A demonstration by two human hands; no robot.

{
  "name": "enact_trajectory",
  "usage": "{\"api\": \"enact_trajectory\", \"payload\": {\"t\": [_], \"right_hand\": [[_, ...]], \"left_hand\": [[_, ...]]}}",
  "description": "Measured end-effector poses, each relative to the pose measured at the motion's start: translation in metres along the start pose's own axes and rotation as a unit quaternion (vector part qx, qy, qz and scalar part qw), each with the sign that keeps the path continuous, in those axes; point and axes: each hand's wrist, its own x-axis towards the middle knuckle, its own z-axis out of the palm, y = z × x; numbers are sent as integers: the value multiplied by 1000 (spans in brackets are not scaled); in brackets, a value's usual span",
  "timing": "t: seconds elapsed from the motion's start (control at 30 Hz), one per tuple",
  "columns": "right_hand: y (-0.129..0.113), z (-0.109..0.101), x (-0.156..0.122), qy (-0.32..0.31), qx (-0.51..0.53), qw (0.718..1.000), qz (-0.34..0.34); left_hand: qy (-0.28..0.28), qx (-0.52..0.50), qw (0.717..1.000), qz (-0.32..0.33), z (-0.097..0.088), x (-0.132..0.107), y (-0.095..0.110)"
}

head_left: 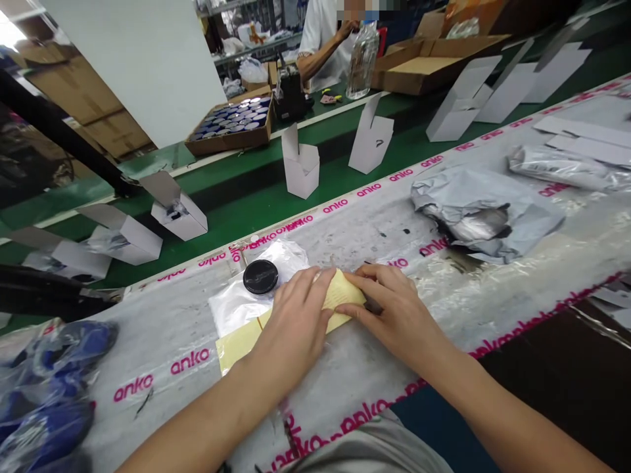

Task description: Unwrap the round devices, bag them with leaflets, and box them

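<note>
Both hands are on a strip of yellow paper [239,343] with print on it, over the covered table. My left hand [300,309] lies across its middle, fingers bent onto the curled part. At the right end, my right hand [389,295] pinches the paper between thumb and fingers. Something dark shows under the right fingers; I cannot make out what. Just left of my left hand, a round black lid [261,276] rests on a thin white plastic bag [229,309].
Open white boxes [302,172] stand along the green conveyor belt [236,190]. A torn grey plastic mailer [522,223] lies to the right, blue plastic-wrapped items [44,394] at the left. Behind the belt are a carton of tins [236,121] and a person holding a clear bottle [362,62].
</note>
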Motion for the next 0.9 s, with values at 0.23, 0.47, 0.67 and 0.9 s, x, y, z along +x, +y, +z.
{"api": "enact_trajectory", "payload": {"t": [0.23, 0.47, 0.67, 0.9], "right_hand": [[-12, -4, 0, 74, 20, 996, -54], [-13, -1, 3, 64, 81, 993, -51], [-23, -8, 9, 99, 40, 992, -74], [-30, -17, 14, 23, 78, 994, -67]], "left_hand": [[64, -115, 991, -10, 2, 11, -7], [96, -133, 985, 53, 6, 7, -9], [84, -199, 976, 24, 4, 8, -11], [71, -173, 982, -7, 2, 10, -8]]}}
